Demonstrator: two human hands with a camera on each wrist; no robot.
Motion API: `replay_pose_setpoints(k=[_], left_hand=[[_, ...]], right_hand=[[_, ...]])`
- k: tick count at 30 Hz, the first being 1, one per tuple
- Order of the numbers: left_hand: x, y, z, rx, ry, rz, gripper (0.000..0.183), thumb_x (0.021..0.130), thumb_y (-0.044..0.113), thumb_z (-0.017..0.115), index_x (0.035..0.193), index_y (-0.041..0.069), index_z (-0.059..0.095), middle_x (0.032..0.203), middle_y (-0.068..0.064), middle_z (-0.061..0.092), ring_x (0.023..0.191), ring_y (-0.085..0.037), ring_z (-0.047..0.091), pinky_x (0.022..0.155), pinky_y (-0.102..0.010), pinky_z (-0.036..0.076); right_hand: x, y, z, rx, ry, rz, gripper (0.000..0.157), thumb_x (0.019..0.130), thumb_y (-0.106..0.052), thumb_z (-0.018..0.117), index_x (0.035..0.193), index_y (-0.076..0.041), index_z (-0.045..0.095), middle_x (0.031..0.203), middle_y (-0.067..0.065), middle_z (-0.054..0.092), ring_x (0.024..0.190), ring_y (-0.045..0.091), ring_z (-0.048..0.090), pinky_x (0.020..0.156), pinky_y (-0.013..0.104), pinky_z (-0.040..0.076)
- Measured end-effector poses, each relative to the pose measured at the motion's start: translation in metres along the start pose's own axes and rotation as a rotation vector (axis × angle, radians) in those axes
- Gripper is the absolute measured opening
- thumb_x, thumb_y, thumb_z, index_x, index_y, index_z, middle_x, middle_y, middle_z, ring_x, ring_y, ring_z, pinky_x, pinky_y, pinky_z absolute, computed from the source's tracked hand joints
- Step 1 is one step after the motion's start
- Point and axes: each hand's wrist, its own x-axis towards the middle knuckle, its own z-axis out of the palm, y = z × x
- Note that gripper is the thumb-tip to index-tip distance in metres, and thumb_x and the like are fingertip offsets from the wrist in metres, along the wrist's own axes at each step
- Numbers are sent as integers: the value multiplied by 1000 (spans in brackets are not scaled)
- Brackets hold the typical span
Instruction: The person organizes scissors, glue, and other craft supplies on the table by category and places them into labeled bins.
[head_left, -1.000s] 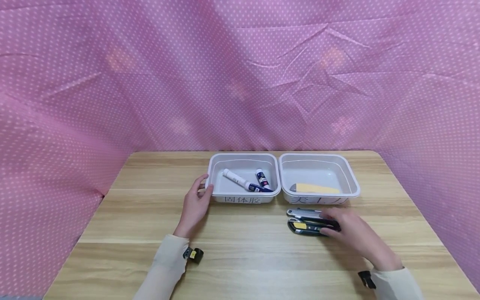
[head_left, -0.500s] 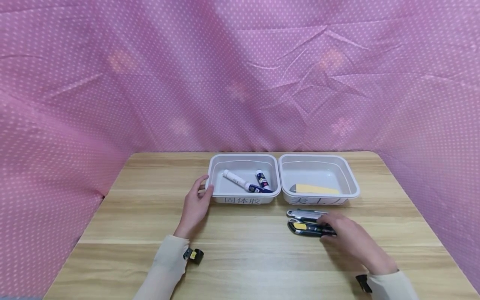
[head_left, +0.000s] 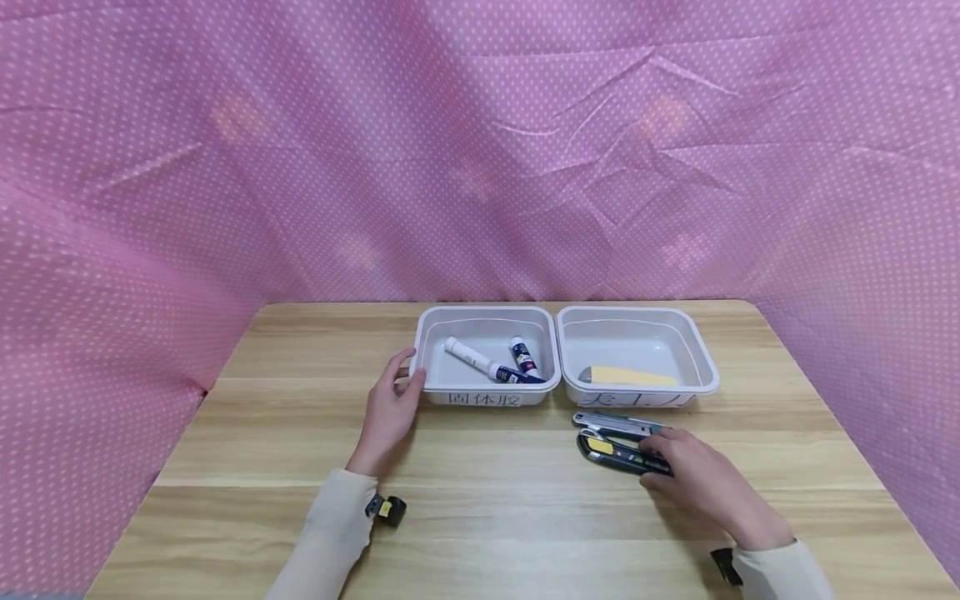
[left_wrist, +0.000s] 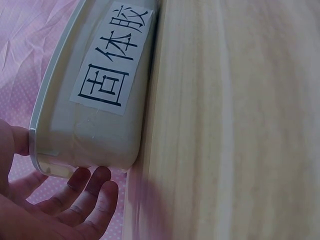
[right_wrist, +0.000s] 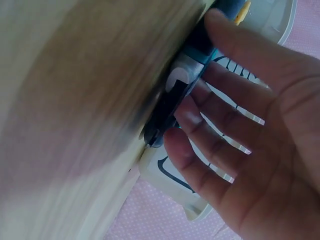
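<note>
My left hand (head_left: 386,421) holds the left end of a white plastic box (left_wrist: 95,135). The thumb (left_wrist: 19,140) is at its rim and the fingers lie against the outer side. Glue sticks (head_left: 470,356) rest inside this box. My right hand (head_left: 701,479) pinches a dark utility knife with a yellow slider (head_left: 611,451) between thumb and fingers, low over the table. Just behind it lies a grey utility knife (head_left: 613,423). In the right wrist view the thumb and fingers are on opposite sides of the dark knife (right_wrist: 192,57); its far end is cut off.
A second white box (head_left: 637,390) stands against the right side of the first, with a yellow utility knife (head_left: 633,377) inside. Both boxes carry paper labels with handwritten characters. The wooden table (head_left: 480,517) has pink dotted cloth (head_left: 480,150) around its back and sides.
My right hand has closed in on the dark utility knife's right end, and the knife has turned slightly. The grey knife has shifted a little. My left hand has stayed at the box.
</note>
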Motion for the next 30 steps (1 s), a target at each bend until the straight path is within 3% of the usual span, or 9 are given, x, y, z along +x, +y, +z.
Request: replay_pose_setpoints(k=[13, 18, 22, 30], left_hand=[[1, -2, -1, 13, -6, -6, 47, 107, 28, 56, 151, 17, 46, 132, -20, 63, 116, -34, 68, 97, -47, 58], [1, -2, -1, 22, -3, -5, 47, 107, 28, 55, 151, 17, 47, 131, -20, 63, 115, -34, 68, 95, -46, 59], [2, -2, 0, 30, 2, 1, 47, 107, 29, 55, 151, 16, 47, 130, -21, 64, 113, -34, 69, 94, -44, 59], [2, -2, 0, 11, 6, 6, 47, 106, 26, 56, 151, 16, 47, 129, -21, 65, 112, -35, 69, 94, -47, 59]], right_hand=[[-1, -1, 2, 44, -30, 14, 34, 78, -21, 88, 106, -12, 72, 97, -3, 66, 83, 8, 56, 73, 35, 55], [-1, -1, 2, 44, -1, -5, 36, 78, -20, 88, 110, -14, 72, 104, -1, 70, 89, 10, 62, 79, 39, 58], [-1, -1, 3, 45, 33, -23, 41, 79, -17, 87, 115, -12, 71, 115, 7, 72, 100, 20, 67, 87, 46, 60], [-2, -2, 4, 56, 78, -31, 41, 81, -13, 86, 118, -7, 70, 115, 10, 70, 102, 24, 68, 88, 49, 60]])
